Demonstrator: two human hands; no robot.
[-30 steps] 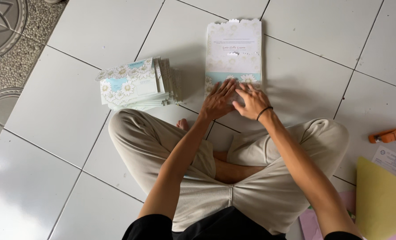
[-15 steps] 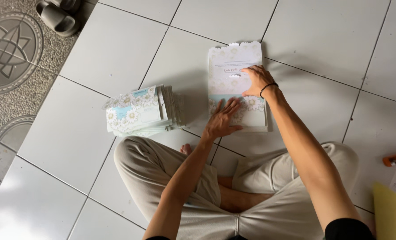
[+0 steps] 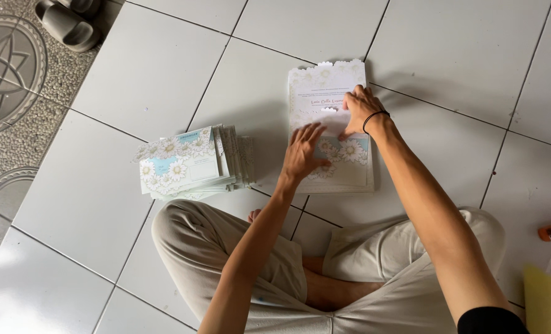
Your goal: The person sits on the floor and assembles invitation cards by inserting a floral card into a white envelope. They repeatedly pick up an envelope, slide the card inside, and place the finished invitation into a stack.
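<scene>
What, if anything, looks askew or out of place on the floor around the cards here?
The stack of daisy-printed cards beside the left hand is fanned out and uneven rather than squared. The open card under both hands lies flat, with the right hand at its flap. Grey sandals lie at the tile's edge. Nothing looks spilled or torn.

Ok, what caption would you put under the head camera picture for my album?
Sitting cross-legged on white tiles, left hand and right hand press an open daisy-patterned card, a stack of matching cards alongside.

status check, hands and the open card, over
Left hand flat on open card. Right hand pressing its flap. Card stack apart, nothing in the way.
</scene>
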